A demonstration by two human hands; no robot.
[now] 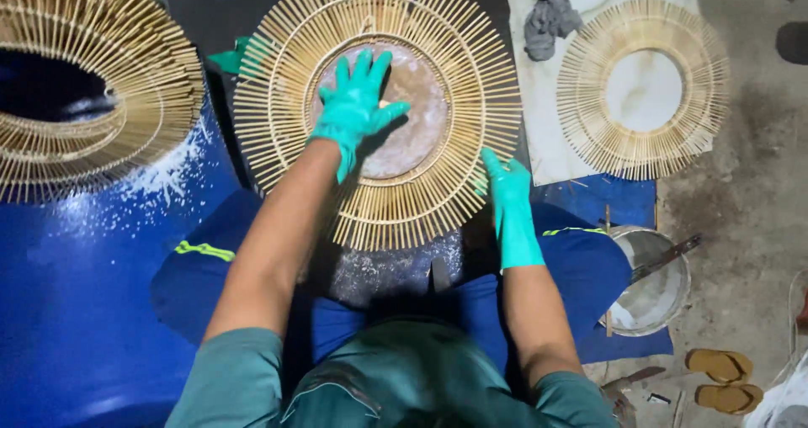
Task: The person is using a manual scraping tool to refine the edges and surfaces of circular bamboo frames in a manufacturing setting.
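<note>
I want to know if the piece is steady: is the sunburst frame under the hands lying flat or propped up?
Lying flat. The stick frame rests face-up on the work surface, the left hand spread on its centre and the right hand at its rim.

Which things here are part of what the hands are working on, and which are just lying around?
In hand:
left hand, flat on the round centre disc
right hand, at the edge of the bamboo stick ring

Lying about:
second stick ring
grey rag
stacked rings on blue drum
metal bowl
sandals

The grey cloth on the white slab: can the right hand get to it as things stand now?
Probably yes: the right hand rests at the sunburst frame's edge, and nothing stands between it and the grey cloth.
</note>
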